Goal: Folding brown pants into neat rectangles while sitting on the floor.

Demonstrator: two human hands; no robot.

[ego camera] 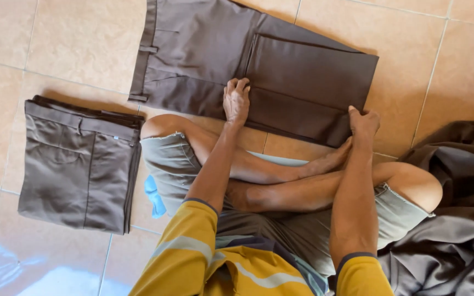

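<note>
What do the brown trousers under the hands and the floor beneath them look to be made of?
The brown trousers look like a smooth, matte woven fabric, perhaps a cotton or polyester twill: they hold sharp creases and a flat fold where the left hand presses and the right hand grips the edge. The floor looks like glazed ceramic tile: peach-coloured squares with grout lines and a glossy reflection.

brown trousers (281, 71), peach tiles (72, 44), yellow grey-striped shirt (193, 257)
</note>
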